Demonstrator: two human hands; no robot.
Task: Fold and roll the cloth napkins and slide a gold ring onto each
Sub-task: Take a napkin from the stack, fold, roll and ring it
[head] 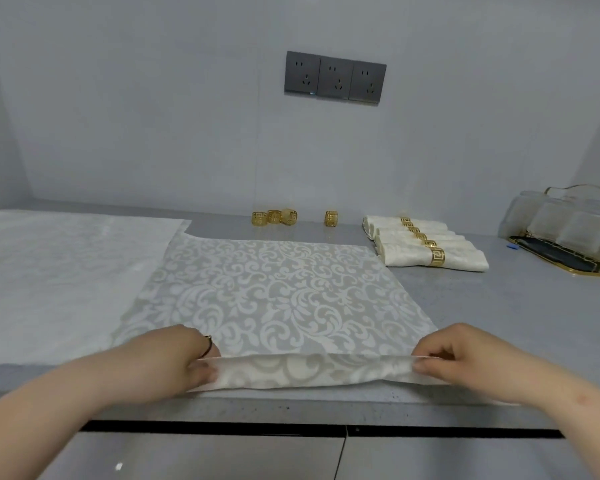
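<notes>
Soft, even, shadowless light; sharp centre, wide-angle bending toward the edges.

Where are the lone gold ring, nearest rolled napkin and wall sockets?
lone gold ring [331,218], head view, patterned side.
nearest rolled napkin [404,254], head view, left cloth end.
wall sockets [335,79], head view, middle plate.

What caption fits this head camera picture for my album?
Left hand and right hand pinch and fold the napkin; loose gold rings and finished rolls wait behind.

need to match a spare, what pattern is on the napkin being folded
A white floral scroll damask on a pale grey-beige ground, seen best in the head view on the spread napkin.
</notes>
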